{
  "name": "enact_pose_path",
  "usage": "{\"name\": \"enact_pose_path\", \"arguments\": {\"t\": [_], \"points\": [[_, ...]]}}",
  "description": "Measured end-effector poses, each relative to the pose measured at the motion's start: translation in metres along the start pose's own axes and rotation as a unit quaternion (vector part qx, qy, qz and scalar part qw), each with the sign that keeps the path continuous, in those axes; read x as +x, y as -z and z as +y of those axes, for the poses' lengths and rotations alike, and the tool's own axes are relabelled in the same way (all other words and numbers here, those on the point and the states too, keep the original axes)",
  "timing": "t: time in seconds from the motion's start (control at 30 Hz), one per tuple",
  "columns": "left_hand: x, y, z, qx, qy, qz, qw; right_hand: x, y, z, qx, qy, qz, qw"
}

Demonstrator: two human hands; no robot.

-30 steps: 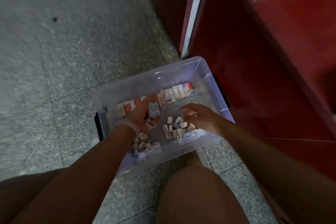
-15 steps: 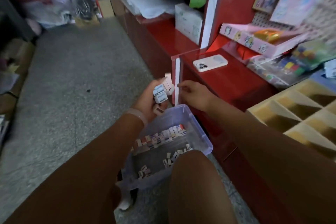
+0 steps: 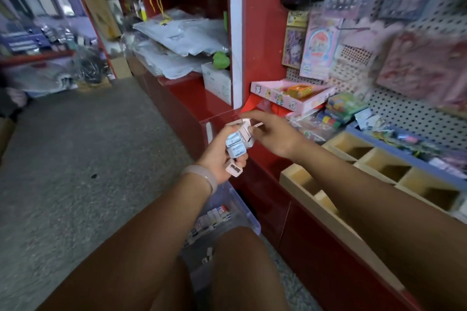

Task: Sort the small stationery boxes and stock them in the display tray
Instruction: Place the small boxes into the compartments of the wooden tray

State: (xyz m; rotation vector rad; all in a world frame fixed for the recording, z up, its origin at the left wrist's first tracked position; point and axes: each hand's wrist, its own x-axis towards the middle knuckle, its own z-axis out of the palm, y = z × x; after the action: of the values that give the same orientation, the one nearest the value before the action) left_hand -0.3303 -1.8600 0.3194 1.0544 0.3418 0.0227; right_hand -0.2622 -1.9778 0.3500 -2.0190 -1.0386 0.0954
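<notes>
Beside a red shop shelf (image 3: pixel 257 33), the left hand (image 3: pixel 222 156) is clutching small boxes (image 3: pixel 236 145); the right hand (image 3: pixel 271 131), nearer the tray (image 3: pixel 298 179), is pinching one.

grey speckled floor (image 3: pixel 75 159), red shelving (image 3: pixel 260 45), pegboard wall (image 3: pixel 417 113)

A second ago both hands were down in the clear bin (image 3: pixel 249 219) on the floor, picking through loose small boxes. Now they are lifted in front of the red worktop (image 3: pixel 262 156). The left hand (image 3: pixel 222 156) has come up with a clutch of small boxes (image 3: pixel 236 145) in its grip, blue and pink ones stacked in the palm. The right hand (image 3: pixel 274 134), apart from it half a second ago, has closed in and pinches the topmost white box (image 3: pixel 245 127). The bin now lies low between the knees, largely hidden.
</notes>
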Motion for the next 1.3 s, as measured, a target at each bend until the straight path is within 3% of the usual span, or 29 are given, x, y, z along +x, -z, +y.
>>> {"name": "enact_pose_path", "arguments": {"t": [0.23, 0.43, 0.63, 0.87, 1.1, 1.23, 1.3], "points": [[0.039, -0.092, -0.033, -0.012, 0.076, -0.086, 0.993, -0.041, 0.08, 0.043, -0.026, -0.081, 0.076, 0.993], [0.057, -0.148, -0.055, -0.023, 0.118, -0.12, 0.985, -0.071, 0.115, 0.081, 0.102, -0.195, 0.216, 0.951], [0.067, -0.146, -0.072, 0.003, 0.12, -0.133, 0.984, -0.105, 0.115, 0.093, 0.213, -0.237, 0.272, 0.908], [0.079, -0.113, -0.083, -0.017, 0.12, -0.116, 0.986, -0.142, 0.1, 0.119, 0.33, -0.236, 0.21, 0.89], [0.091, -0.059, -0.082, -0.043, 0.117, -0.12, 0.985, -0.122, 0.059, 0.137, 0.494, -0.233, 0.145, 0.825], [0.109, -0.039, -0.081, -0.05, 0.111, -0.112, 0.986, -0.108, 0.049, 0.15, 0.498, -0.24, 0.135, 0.822], [0.115, -0.035, -0.081, -0.039, 0.109, -0.116, 0.986, -0.099, 0.047, 0.156, 0.468, -0.248, 0.133, 0.838]]}}
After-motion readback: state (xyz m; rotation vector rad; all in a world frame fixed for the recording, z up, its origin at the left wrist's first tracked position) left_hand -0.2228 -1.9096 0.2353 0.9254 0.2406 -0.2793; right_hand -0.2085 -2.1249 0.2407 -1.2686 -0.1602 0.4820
